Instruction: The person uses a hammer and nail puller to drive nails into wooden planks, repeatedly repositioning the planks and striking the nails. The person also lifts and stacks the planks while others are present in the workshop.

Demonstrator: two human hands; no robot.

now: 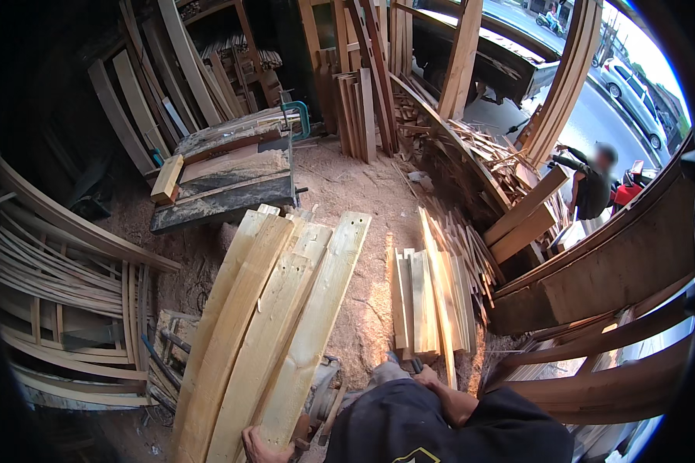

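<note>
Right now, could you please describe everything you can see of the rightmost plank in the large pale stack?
The rightmost plank is long, flat, pale and apparently wooden, with small dark spots near its far end. It slants away toward the upper right, alongside other planks. The left hand is at its near end.

The pale boards (316, 328) are bare wood, matt and fairly smooth, with a few dark spots. The bench (232, 212) has a dark, scuffed, matt side under powdery sawdust (243, 168). The clamp (306, 117) looks like teal-painted metal. The floor (340, 181) looks dusty and grainy. The shirt (394, 420) is matt, dark cloth; the car (633, 92), glossy.
</note>
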